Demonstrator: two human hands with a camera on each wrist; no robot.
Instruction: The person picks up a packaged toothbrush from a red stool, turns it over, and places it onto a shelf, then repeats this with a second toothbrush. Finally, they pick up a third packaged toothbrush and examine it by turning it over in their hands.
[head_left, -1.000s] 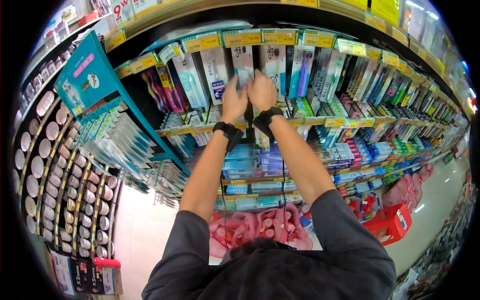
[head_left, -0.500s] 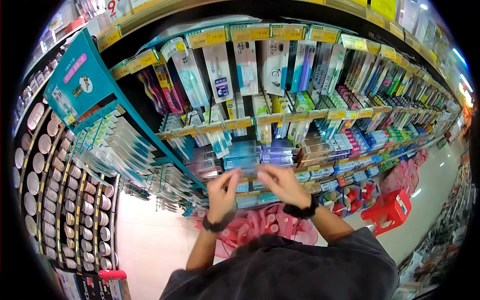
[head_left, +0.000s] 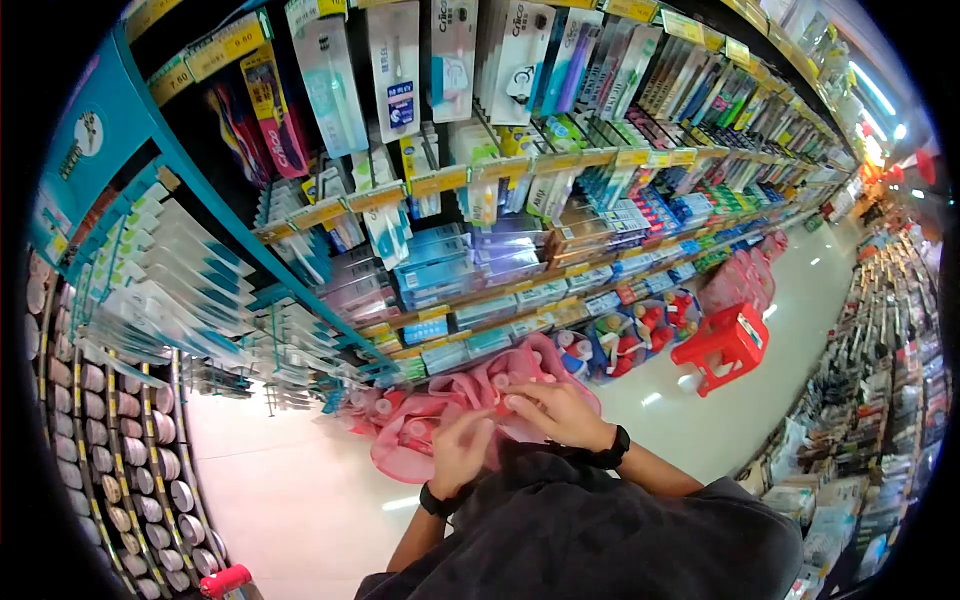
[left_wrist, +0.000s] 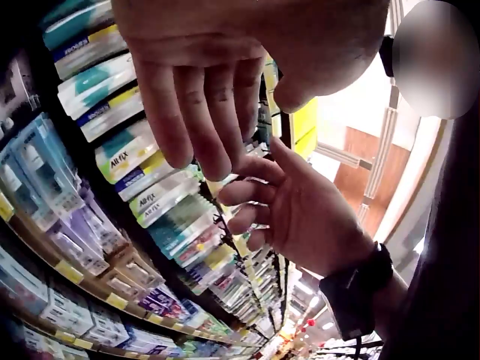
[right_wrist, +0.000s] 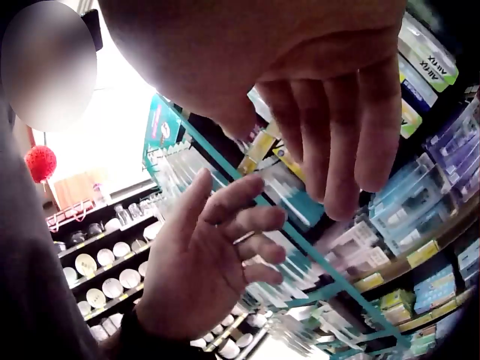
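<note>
In the head view my left hand and right hand are held low in front of my body, empty, with the fingers loosely bent and the fingertips close to each other. Below them lie pink bags on the floor. In the left wrist view, the left fingers hang relaxed at the top, with the right palm beyond them. The right wrist view gives the reverse, with the right fingers near and the left palm behind. Boxed toothbrushes hang on the shelf above and ahead.
A teal display rack with hanging clear packs stands at the left, beside shelves of round bowls. On the floor to the right is a red stool. Toothpaste boxes fill the lower shelves, and another stocked shelf lines the far right.
Both hands have left the hanging toothbrush box and come down and back toward my body, empty. The box still hangs there. The head view has tilted downward.
</note>
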